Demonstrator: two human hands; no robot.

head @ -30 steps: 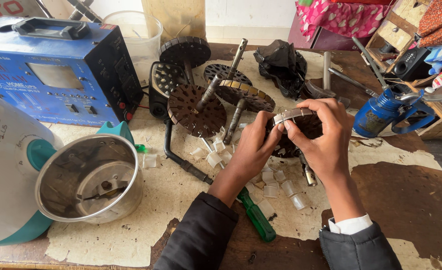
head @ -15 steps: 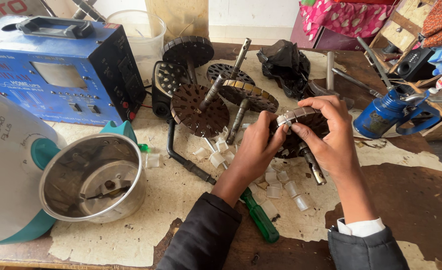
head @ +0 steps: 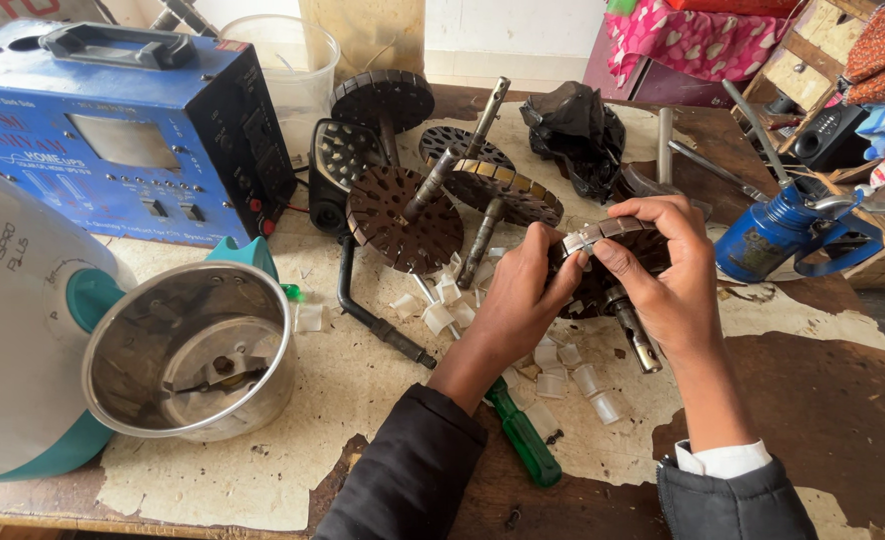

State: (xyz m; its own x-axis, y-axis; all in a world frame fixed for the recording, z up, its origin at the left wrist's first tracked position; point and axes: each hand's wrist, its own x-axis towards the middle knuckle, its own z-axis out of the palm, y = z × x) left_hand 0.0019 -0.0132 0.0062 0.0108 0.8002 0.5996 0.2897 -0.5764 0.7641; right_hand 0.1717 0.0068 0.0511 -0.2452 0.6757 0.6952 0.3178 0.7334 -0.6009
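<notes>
Left hand: the left hand (head: 523, 295) sits just right of the frame's centre, fingers curled, thumb and fingertips pinching the near-left edge of the dark round slotted motor rotor on a steel shaft (head: 618, 262).
Right hand: the right hand (head: 668, 275) lies right of centre, fingers arched over the rotor's top rim and thumb pressed on its face, closed around it.
Rotor: held between both hands above the table, its shaft pointing down and right below the right palm.
Below the hands: small clear plastic sleeves (head: 575, 375) lie scattered on the worn cream-topped wooden table (head: 363, 400); a green-handled screwdriver (head: 523, 435) lies beside the left forearm.
Above the hands: more dark slotted rotors on shafts (head: 408, 205) lie in the upper centre.
Left of frame: a round steel grinder jar (head: 188, 350) sits lower left, a blue metal box with a black handle (head: 113, 130) upper left.
Right of frame: a blue oil can (head: 778, 240) stands at the right edge.
</notes>
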